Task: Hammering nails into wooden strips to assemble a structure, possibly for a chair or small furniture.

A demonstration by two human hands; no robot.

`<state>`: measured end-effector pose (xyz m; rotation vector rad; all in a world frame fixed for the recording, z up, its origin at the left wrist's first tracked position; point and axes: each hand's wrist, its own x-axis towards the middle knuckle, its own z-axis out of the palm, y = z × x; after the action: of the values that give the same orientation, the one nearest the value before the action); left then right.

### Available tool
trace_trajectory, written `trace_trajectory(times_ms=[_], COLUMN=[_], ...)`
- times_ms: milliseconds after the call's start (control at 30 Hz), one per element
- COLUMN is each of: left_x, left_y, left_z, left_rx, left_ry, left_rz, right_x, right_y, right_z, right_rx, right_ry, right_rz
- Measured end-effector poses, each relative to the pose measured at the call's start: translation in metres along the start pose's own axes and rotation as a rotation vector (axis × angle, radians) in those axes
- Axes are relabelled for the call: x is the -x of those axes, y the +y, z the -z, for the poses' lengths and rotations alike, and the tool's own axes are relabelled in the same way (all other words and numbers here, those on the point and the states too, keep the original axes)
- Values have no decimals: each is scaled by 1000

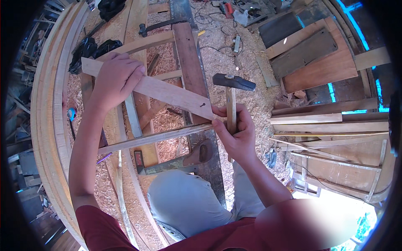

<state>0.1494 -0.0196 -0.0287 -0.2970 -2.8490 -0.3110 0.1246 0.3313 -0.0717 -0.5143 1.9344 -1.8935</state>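
My left hand [118,79] is closed over the far left end of a pale wooden board [167,95], which slants down to the right. Near the board's right end a nail [203,104] sticks out of its face. My right hand [236,134] wraps round the wooden handle of a hammer [233,82], whose dark head is uppermost. Its thumb and fingertips also touch the board's right tip. Just below that tip lies the end of a narrow wooden strip [155,137], which runs off to the left.
A second hammer [143,30] rests beyond the board. A tool with a brown wooden handle [202,154] lies close to my knee. Black plastic bags [86,52] and long planks [50,104] are at left. Wood shavings [247,54] cover the floor; panels [322,71] lean at right.
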Motion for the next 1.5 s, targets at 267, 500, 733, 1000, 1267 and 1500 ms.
trace_trajectory(times_ms=[267, 500, 733, 1000, 1267, 1500], left_x=[-18, -32, -36, -36, -44, -28], left_y=[8, 16, 53, 76, 87, 64], left_z=[-5, -24, -29, -22, -25, -53], left_rx=[368, -98, -71, 192, -146, -380], left_ry=[-76, 168, 298, 37, -194, 243], left_rz=[620, 517, 8, 381, 363, 113], right_x=[-3, -7, 7, 13, 13, 36], right_y=[-3, -19, -22, -11, -21, -77], right_z=[-9, -14, -9, -4, 7, 33], right_rx=[-45, 18, 98, 74, 232, 746], right_ry=[11, 15, 78, 90, 65, -60], right_rz=[-16, -23, -59, 27, 36, 180])
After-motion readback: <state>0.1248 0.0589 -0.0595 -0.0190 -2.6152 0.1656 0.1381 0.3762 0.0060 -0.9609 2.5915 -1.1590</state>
